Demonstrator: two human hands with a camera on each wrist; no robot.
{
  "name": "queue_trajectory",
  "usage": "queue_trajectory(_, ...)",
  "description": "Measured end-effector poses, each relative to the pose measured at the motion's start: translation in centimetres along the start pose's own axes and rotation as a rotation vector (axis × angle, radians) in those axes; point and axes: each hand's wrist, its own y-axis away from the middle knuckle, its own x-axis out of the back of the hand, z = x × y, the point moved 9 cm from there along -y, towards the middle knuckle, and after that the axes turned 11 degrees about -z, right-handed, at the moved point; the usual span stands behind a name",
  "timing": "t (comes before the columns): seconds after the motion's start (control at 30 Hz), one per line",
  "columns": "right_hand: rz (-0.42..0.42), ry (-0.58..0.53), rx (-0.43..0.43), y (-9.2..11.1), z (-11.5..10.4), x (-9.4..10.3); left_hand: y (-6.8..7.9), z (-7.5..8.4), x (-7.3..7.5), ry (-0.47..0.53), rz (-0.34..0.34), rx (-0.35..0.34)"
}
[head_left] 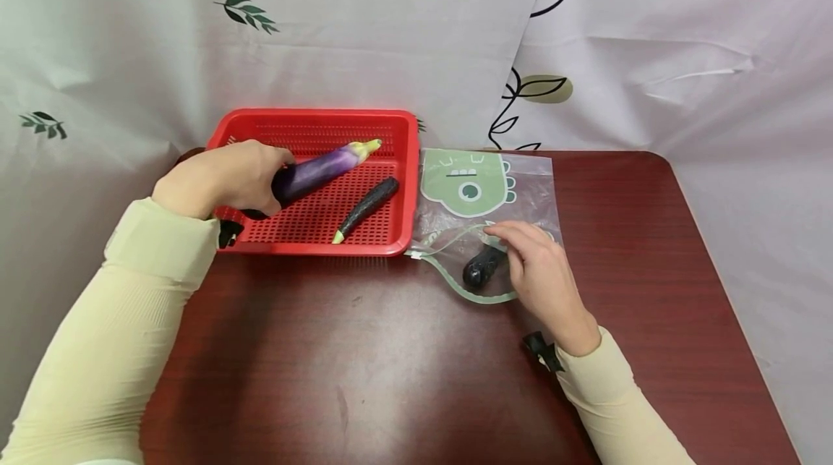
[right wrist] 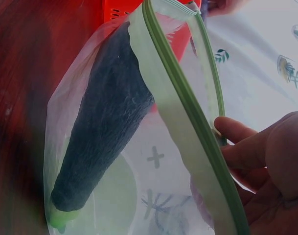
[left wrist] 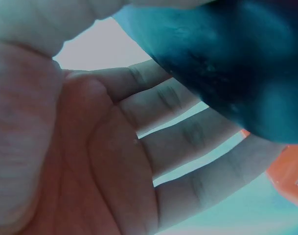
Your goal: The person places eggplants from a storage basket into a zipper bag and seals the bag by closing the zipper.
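My left hand [head_left: 244, 174] grips a purple eggplant [head_left: 322, 170] by its dark, thick end, the pale yellow-green stem pointing up and right over the red basket [head_left: 319, 113]. In the left wrist view that eggplant [left wrist: 232, 68] lies between thumb and fingers. A slim, nearly black eggplant [head_left: 367, 208] rests on the basket floor. To the right, a clear zip bag [head_left: 534, 176] with a green cartoon print lies with its mouth spread apart. Inside it is another dark eggplant [right wrist: 107, 117]. My right hand [head_left: 540, 273] pinches the bag's green-edged rim between thumb and fingers.
The basket and bag stand side by side at the back of a dark red wooden table [head_left: 390, 349]. A white zip slider [head_left: 415, 254] sits at the bag's left corner, against the basket. White leaf-patterned cloth [head_left: 364, 31] hangs behind and beside the table.
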Motion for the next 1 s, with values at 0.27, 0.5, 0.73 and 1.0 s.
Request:
queue_trajectory(0.27,0.001,0.003,0.003,0.0,0.0,0.0,1.0,0.6,0.0,0.026,0.037,-0.009)
queue_trajectory(0.5,0.003,0.005,0.007,-0.1,0.0,0.0,1.8,1.2,-0.1,0.047,0.065,-0.008)
queue_trajectory(0.73,0.001,0.003,0.007,-0.1,-0.1,0.0,2.5,1.7,-0.1,0.059,0.106,-0.023)
queue_trajectory(1.0,-0.006,0.005,0.002,-0.1,-0.1,-0.1,3.3,2.2,-0.4,0.077,0.173,-0.062)
